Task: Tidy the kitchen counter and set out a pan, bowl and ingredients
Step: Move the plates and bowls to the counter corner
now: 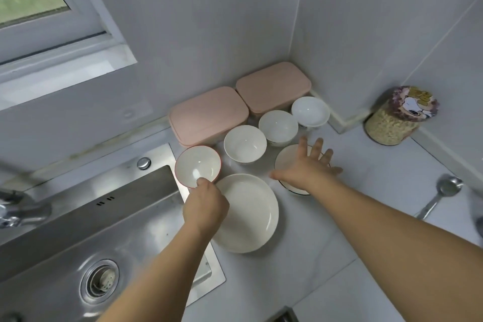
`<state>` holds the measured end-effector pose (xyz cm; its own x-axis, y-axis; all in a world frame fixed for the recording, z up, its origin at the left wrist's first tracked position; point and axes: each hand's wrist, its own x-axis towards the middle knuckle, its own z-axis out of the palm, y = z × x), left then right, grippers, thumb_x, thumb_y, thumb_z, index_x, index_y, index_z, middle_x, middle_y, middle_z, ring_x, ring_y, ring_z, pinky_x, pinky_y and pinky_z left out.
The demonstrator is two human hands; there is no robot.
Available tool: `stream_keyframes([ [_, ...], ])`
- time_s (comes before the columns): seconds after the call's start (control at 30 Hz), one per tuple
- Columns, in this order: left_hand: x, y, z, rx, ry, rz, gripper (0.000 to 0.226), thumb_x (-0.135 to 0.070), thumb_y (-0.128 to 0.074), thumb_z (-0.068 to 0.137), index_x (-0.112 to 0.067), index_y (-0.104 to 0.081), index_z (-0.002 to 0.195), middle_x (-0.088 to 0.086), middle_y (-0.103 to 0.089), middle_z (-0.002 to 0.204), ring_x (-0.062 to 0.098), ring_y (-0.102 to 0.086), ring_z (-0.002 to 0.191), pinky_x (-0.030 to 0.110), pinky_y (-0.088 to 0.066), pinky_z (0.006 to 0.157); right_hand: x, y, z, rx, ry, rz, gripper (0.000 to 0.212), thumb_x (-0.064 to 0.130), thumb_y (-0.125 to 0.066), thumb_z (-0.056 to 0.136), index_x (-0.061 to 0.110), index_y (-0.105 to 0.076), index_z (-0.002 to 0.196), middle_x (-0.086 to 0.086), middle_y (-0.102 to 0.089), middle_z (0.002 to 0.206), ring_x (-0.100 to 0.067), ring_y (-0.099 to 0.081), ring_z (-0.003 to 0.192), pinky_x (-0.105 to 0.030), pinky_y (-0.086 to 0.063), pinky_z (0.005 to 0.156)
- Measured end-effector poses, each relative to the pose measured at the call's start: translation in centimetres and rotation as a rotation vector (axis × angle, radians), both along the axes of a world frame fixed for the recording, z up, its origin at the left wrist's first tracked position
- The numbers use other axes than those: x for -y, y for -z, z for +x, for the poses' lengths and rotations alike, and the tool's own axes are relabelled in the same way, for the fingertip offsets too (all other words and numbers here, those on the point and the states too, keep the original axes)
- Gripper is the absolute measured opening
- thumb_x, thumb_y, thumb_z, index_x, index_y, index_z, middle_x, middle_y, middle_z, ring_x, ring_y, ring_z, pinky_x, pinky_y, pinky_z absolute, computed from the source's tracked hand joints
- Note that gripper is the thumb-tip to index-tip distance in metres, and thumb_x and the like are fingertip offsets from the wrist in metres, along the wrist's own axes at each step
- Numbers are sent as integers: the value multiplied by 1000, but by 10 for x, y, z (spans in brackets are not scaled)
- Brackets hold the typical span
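My left hand (206,204) pinches the near rim of a red-rimmed white bowl (196,162) standing at the sink's right edge. My right hand (308,167) hovers with fingers spread over a dark-rimmed white bowl (285,159), most of which it hides. A wide shallow white plate (248,214) lies between my arms. Three white bowls run in a diagonal row behind: one (244,144) nearest, one (278,125) in the middle, one (310,110) by the corner.
Two pink lidded boxes (209,112) (273,85) stand against the back wall. A jar of grain with a cartoon lid (400,117) stands at the right wall. A metal ladle (441,193) lies on the counter (339,256). The steel sink (91,230) fills the left.
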<state>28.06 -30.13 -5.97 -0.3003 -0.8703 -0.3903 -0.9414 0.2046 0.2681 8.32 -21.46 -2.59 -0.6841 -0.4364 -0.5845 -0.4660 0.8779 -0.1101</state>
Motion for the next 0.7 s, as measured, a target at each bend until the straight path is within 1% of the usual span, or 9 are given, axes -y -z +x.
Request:
stream_keyframes([
  [0.07, -2, 2, 6, 46, 37, 33, 9, -6, -47, 85, -10, -39, 85, 3, -48, 81, 29, -47, 75, 29, -37, 64, 2, 4, 0, 31, 14, 40, 134, 76, -66, 63, 27, 24, 148, -8, 30, 155, -39, 16, 144, -69, -13, 108],
  [0.13, -3, 3, 10, 74, 60, 60, 18, -7, -47, 85, -13, -37, 72, 0, -42, 70, 29, -46, 74, 28, -37, 64, 2, 10, 0, 47, -1, 84, 134, 74, -67, 62, 25, 21, 150, -5, 28, 156, -39, 15, 144, -70, -17, 106],
  [0.23, 1, 8, 13, 56, 40, 107, 26, -7, -48, 85, -14, -32, 66, 0, -39, 66, 29, -47, 73, 27, -38, 64, 3, 14, -1, 36, -8, 101, 134, 72, -70, 63, 26, 21, 150, -4, 26, 157, -42, 13, 144, -71, -20, 105],
  [0.4, 11, 23, 18, 36, 34, 167, 24, -5, -48, 84, -15, -35, 67, 0, -42, 66, 28, -50, 73, 26, -39, 61, 6, 17, -4, 23, 26, 38, 144, 78, -71, 55, 31, 33, 143, -3, 39, 151, -40, 21, 143, -72, -15, 106],
  [0.47, 15, 27, 20, 39, 38, 195, 13, -2, -47, 80, -12, -44, 73, 2, -48, 67, 29, -54, 70, 27, -44, 59, 7, 22, -6, 30, 42, 36, 146, 79, -71, 52, 30, 33, 143, -3, 38, 151, -40, 22, 143, -73, -14, 105],
  [0.5, 18, 28, 20, 35, 34, 210, 11, -1, -45, 78, -11, -51, 81, 4, -51, 69, 29, -56, 68, 28, -46, 58, 8, 24, -6, 31, 45, 43, 146, 79, -71, 53, 30, 32, 144, -4, 36, 152, -39, 21, 143, -72, -15, 106],
  [0.57, 22, 31, 20, 28, 35, 243, 25, -1, -44, 76, -8, -58, 95, 5, -55, 71, 30, -59, 66, 28, -49, 56, 8, 26, -6, 14, 35, 55, 141, 74, -72, 57, 28, 29, 146, -6, 29, 155, -39, 18, 144, -70, -18, 107],
  [0.63, 25, 31, 19, 34, 49, 269, 24, 0, -42, 78, -6, -57, 95, 6, -56, 72, 31, -60, 69, 28, -50, 57, 8, 27, -5, -18, 5, 42, 134, 68, -71, 61, 28, 24, 148, -7, 20, 157, -39, 12, 144, -65, -24, 107],
  [0.7, 26, 28, 17, 30, 57, 303, 22, 1, -41, 80, -5, -57, 94, 8, -58, 71, 30, -60, 65, 29, -52, 56, 5, 27, -3, -53, -28, 35, 132, 68, -70, 60, 29, 20, 149, -7, 12, 158, -39, 5, 144, -61, -29, 105],
])
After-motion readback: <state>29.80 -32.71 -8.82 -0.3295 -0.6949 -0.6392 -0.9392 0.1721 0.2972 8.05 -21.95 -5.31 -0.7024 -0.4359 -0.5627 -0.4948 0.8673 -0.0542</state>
